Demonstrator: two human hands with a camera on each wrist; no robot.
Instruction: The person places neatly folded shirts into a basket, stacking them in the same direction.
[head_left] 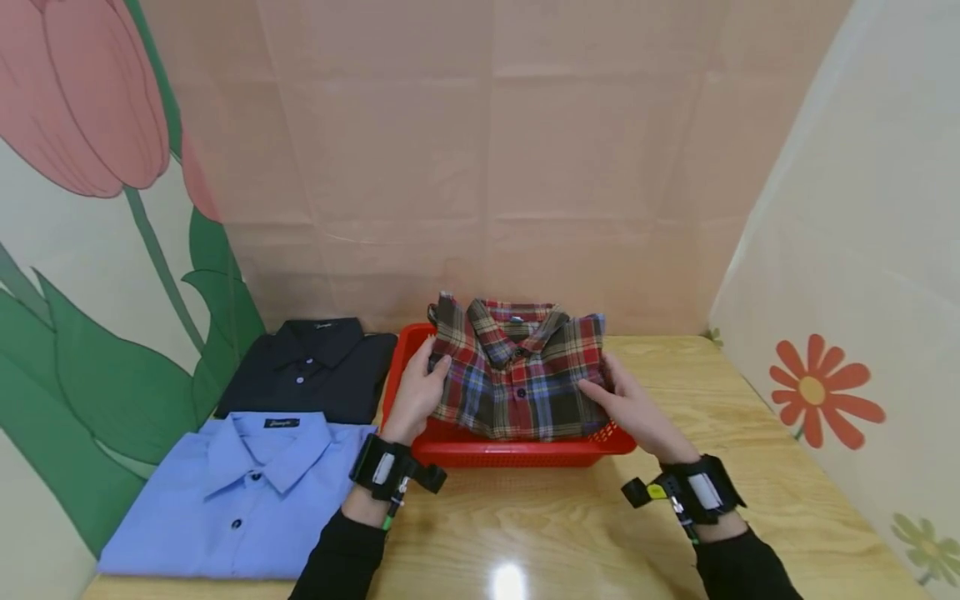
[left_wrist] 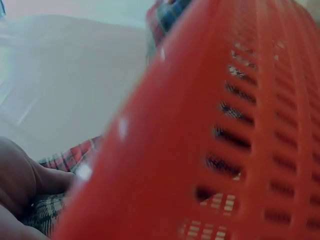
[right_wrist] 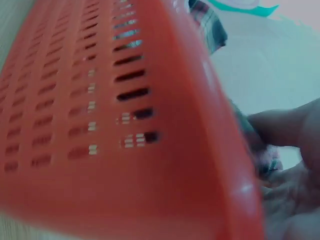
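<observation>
Both hands are gripping the folded plaid shirt (head_left: 519,382): left hand (head_left: 417,393) and right hand (head_left: 634,408) pinching its side edges over the red basket (head_left: 517,452).

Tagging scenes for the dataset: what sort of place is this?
Likely a staged recording booth, not a home: a wooden table walled by flower-printed backdrops, with folded shirts and a red basket.

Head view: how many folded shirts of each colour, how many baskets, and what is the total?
Plaid shirt, held by the left hand and right hand: 1
Black shirt: 1
Blue shirt: 1
Red basket: 1
Total: 4
</observation>
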